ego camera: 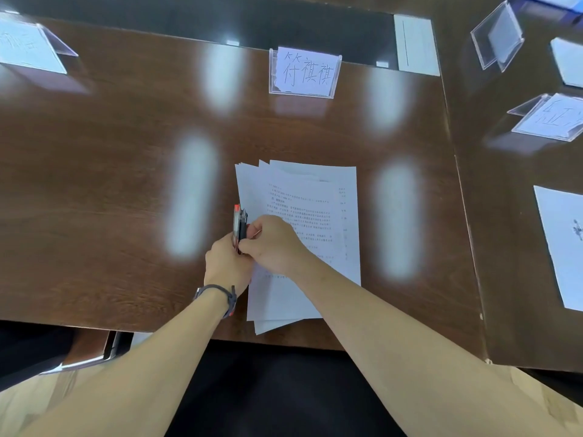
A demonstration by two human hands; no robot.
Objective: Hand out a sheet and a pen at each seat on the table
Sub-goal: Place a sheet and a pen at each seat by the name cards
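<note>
We see clear acrylic name stands on the dark wooden table (126,171); the stand at twelve o'clock (304,74) holds a white card with handwritten characters; one at ten o'clock (31,47) holds a card we cannot read; of the two at two o'clock, the nearer stand (550,121) holds a written card, and what the farther stand (497,36) holds we cannot tell. The stack of sheets (315,197) lies fanned at the table's near edge, white with printed lines of text. Our left hand (225,266) is curled round a bundle of pens (238,223), red and dark, at the stack's nine o'clock edge; our right hand (273,242) pinches the bundle too, resting over the sheets. A single sheet (564,247) lies at three o'clock.
</note>
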